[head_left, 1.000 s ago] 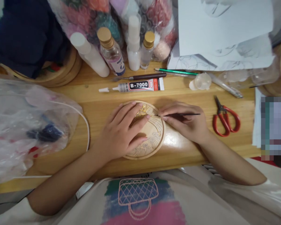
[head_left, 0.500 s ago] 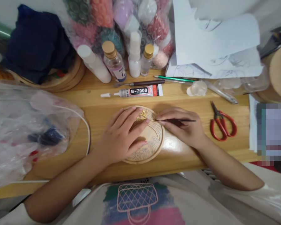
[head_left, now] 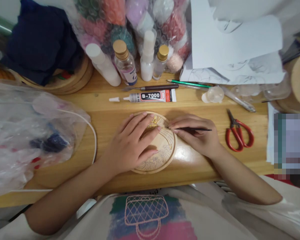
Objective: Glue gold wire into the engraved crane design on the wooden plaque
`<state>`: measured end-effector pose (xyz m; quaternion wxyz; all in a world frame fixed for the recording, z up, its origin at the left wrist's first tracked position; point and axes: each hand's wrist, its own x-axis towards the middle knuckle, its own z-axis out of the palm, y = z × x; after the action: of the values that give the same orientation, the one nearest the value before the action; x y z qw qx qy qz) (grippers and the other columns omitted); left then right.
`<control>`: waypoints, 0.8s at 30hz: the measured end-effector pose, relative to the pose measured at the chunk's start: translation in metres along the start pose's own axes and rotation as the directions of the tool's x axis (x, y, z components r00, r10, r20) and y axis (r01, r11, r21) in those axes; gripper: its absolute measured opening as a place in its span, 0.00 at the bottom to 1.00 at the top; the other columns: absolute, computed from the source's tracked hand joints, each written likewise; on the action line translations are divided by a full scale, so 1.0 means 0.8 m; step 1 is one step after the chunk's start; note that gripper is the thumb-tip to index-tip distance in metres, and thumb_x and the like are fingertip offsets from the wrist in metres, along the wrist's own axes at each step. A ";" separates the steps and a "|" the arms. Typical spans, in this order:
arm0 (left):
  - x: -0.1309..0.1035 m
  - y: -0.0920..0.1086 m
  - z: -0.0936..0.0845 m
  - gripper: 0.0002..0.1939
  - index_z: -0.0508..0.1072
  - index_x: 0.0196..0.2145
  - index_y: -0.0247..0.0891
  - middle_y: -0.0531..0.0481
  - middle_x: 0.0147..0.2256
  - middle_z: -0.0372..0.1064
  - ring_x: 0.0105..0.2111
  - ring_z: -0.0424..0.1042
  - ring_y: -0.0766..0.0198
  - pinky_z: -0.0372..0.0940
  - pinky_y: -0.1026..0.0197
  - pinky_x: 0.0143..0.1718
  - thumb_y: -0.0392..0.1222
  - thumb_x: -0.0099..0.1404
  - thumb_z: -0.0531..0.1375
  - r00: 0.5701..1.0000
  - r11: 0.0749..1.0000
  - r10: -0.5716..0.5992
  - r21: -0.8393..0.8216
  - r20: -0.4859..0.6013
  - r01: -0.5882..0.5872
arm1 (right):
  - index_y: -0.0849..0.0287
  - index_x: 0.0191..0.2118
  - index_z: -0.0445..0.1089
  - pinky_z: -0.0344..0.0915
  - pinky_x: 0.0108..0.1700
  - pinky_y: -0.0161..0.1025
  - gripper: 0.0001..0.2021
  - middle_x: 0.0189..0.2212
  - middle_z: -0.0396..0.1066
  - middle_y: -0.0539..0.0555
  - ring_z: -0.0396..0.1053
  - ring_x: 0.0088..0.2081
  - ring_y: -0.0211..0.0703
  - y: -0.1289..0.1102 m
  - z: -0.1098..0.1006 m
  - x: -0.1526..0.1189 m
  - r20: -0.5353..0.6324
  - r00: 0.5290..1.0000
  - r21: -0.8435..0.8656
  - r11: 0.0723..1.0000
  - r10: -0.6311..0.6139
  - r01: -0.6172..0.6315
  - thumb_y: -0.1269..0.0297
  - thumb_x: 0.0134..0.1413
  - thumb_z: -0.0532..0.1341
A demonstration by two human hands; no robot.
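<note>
A round pale wooden disc [head_left: 160,151] with a raised rim lies on the table, printed with fine wave-like lines. Gold wire [head_left: 153,122] follows some of the lines in its upper part, and a gold line curves down its right side. My left hand [head_left: 132,143] rests flat over the disc's left half, fingers spread, hiding that part. At the right rim my right hand [head_left: 196,133] pinches a slim dark tool [head_left: 193,129]. Its thin tip points left, close to the gold wire; whether it is tweezers or a brush I cannot tell.
Behind the disc lie a B-7000 glue tube [head_left: 152,96] and a brown-handled tool [head_left: 160,87]. Several bottles [head_left: 126,63] stand farther back. Red-handled scissors [head_left: 238,133] lie at right, below a pen [head_left: 237,98]. Plastic bags [head_left: 40,133] and a white cable [head_left: 93,136] are at left.
The view has shifted slightly, so the things on the table appear a little farther right. Both hands keep nearly the same pose on the disc, and the tool stays in my right hand.
</note>
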<state>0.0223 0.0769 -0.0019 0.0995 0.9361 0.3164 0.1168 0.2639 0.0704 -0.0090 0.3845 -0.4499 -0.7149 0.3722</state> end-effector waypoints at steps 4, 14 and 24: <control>0.000 -0.001 0.000 0.23 0.69 0.55 0.35 0.32 0.60 0.61 0.61 0.60 0.43 0.60 0.41 0.60 0.49 0.68 0.58 1.000 1.000 0.000 -0.001 0.003 0.000 | 0.56 0.39 0.77 0.74 0.44 0.38 0.07 0.37 0.80 0.54 0.77 0.40 0.41 0.001 0.000 0.001 0.002 1.000 -0.005 1.000 -0.002 0.002 0.73 0.55 0.65; 0.000 -0.001 0.000 0.24 0.69 0.56 0.34 0.32 0.60 0.61 0.62 0.60 0.43 0.60 0.40 0.60 0.50 0.67 0.58 1.000 1.000 -0.004 -0.001 0.011 0.004 | 0.55 0.39 0.77 0.74 0.44 0.39 0.06 0.36 0.80 0.54 0.77 0.40 0.41 0.000 -0.001 0.001 0.011 1.000 -0.007 1.000 0.001 -0.001 0.72 0.56 0.64; 0.001 -0.001 0.000 0.24 0.68 0.56 0.34 0.32 0.60 0.61 0.61 0.60 0.42 0.60 0.40 0.60 0.50 0.67 0.58 1.000 1.000 0.009 -0.003 0.004 -0.009 | 0.56 0.38 0.77 0.74 0.43 0.39 0.06 0.36 0.80 0.54 0.77 0.39 0.42 -0.001 0.001 0.000 -0.016 1.000 -0.020 1.000 -0.007 0.007 0.71 0.56 0.65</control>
<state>0.0225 0.0778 -0.0021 0.1007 0.9377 0.3118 0.1158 0.2633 0.0700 -0.0089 0.3869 -0.4542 -0.7172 0.3600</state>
